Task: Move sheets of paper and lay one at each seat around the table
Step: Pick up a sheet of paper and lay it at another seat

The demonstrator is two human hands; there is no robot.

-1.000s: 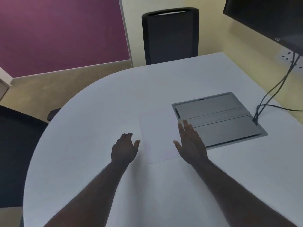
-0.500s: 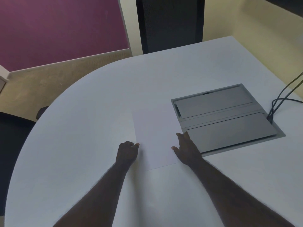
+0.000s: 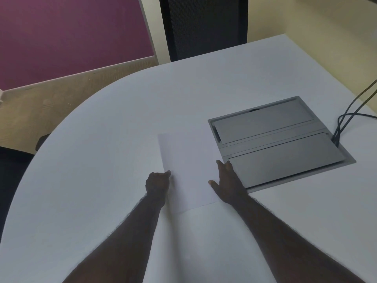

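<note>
Since the earlier frame the left hand [image 3: 158, 183] has been curled against the left edge of the paper [image 3: 188, 172], mid-table; the right hand [image 3: 228, 183] lies flat, unclasped; creasing is judged possible.

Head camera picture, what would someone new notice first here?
Two bare forearms reach in from the bottom, the left hand and right hand at either side of a white sheet of paper lying flat on the white table. Right of it sits a grey metal hatch with black cables.
</note>
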